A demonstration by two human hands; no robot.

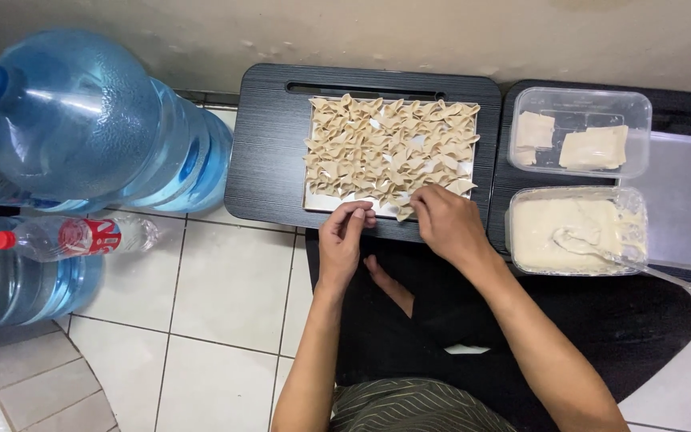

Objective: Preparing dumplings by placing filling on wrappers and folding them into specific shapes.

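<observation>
Right hand has its grip pinched on a folded dumpling at the near edge of the white tray; left hand just beside it, fingertips curled together, holding nothing visible.

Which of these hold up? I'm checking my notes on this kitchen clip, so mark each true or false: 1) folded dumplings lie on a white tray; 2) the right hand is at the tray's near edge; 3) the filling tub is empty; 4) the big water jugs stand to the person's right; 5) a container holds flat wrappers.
1) True: the folded dumplings cover the white tray.
2) True: the right hand rests by the dumplings at the near edge.
3) False: the filling tub holds pale paste with a spoon in it.
4) False: the water jugs stand to the person's left.
5) True: the clear container holds flat wrappers.
</observation>
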